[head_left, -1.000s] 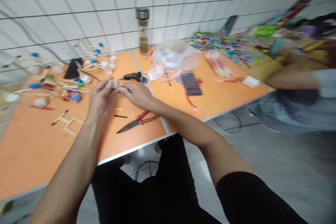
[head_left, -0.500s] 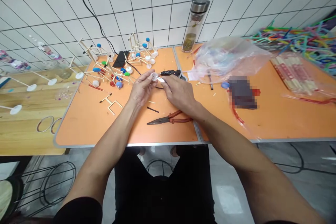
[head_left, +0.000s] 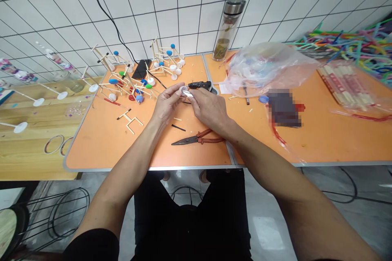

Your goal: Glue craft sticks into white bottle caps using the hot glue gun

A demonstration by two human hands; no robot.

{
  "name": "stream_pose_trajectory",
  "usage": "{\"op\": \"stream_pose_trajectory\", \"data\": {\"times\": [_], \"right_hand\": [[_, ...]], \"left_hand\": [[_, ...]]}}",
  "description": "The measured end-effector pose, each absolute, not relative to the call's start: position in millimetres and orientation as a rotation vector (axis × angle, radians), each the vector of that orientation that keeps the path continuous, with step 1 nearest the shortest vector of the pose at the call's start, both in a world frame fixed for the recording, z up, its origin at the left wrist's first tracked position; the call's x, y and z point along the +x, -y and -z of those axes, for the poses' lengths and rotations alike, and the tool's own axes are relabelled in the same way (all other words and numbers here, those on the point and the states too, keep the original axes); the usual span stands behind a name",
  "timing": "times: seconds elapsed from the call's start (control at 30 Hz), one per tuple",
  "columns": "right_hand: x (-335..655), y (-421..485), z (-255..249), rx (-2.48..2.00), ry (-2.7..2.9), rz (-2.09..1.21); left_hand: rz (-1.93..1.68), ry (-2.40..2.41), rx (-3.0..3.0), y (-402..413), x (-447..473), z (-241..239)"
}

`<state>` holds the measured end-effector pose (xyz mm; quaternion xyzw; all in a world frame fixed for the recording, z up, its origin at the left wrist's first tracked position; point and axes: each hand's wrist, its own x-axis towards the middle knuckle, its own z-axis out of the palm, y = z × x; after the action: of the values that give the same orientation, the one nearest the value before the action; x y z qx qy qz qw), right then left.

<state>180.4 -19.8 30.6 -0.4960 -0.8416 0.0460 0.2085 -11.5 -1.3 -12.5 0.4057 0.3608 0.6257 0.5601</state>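
Observation:
My left hand (head_left: pixel 167 104) pinches a small white bottle cap (head_left: pixel 184 89) above the orange table (head_left: pixel 101 142). My right hand (head_left: pixel 210 108) is closed beside it, its fingertips pressing a small pale stick against the cap. Both hands meet just in front of a black glue gun (head_left: pixel 200 85). Red-handled pliers (head_left: pixel 197 138) lie on the table under my right wrist, and a short black stick (head_left: pixel 178 127) lies beneath my left hand.
Stick-and-cap models (head_left: pixel 134 81) crowd the back left, with a black phone (head_left: pixel 141 68). A glass bottle (head_left: pixel 228 28) stands by the tiled wall. A clear plastic bag (head_left: pixel 266 67), a stick packet (head_left: pixel 343 85) and coloured straws (head_left: pixel 349 45) lie right. A wooden table (head_left: pixel 27 130) adjoins left.
The view swung from a blurred tilt a second ago to level and steady. My hands stay together on the cap, barely moving in the last half second.

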Motion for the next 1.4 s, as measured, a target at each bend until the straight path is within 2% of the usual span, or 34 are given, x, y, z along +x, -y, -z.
{"op": "stream_pose_trajectory", "data": {"times": [0.2,0.3,0.37,0.5,0.53,0.6,0.73,0.83,0.93,1.03,1.23,1.27,1.33,1.4], "right_hand": [[180,17,-24,-1.334,2.273,-0.211],[182,10,-21,-1.256,2.191,-0.357],[183,4,-21,-1.196,2.084,-0.58],[187,-6,-23,-1.094,1.808,-1.287],[187,-6,-24,-1.093,1.79,-1.358],[186,-3,-24,-1.131,1.878,-1.19],[182,11,-21,-1.234,2.228,-0.33],[180,19,-20,-1.316,2.385,-0.048],[180,19,-21,-1.306,2.367,-0.117],[183,11,-22,-1.239,2.246,-0.409],[188,-7,-28,-1.025,1.795,-1.559],[188,-7,-28,-0.997,1.748,-1.668],[185,-5,-28,-1.029,1.797,-1.575],[181,2,-26,-1.111,2.007,-1.108]], "left_hand": [[-1.52,-0.848,1.1,1,-9,15],[-1.524,-0.894,1.145,3,-9,12],[-1.521,-0.917,1.198,5,-10,9],[-1.502,-0.928,1.288,8,-12,3],[-1.501,-0.928,1.286,8,-13,2],[-1.502,-0.938,1.256,6,-14,2],[-1.462,-1.008,1.199,3,-16,4],[-1.426,-1.068,1.182,2,-17,4],[-1.426,-1.098,1.189,3,-17,3],[-1.454,-1.065,1.214,5,-16,2],[-1.436,-1.007,1.297,8,-15,-2],[-1.452,-1.013,1.303,8,-15,-2],[-1.456,-1.041,1.31,6,-16,-2],[-1.472,-1.082,1.316,4,-17,-1]]}}
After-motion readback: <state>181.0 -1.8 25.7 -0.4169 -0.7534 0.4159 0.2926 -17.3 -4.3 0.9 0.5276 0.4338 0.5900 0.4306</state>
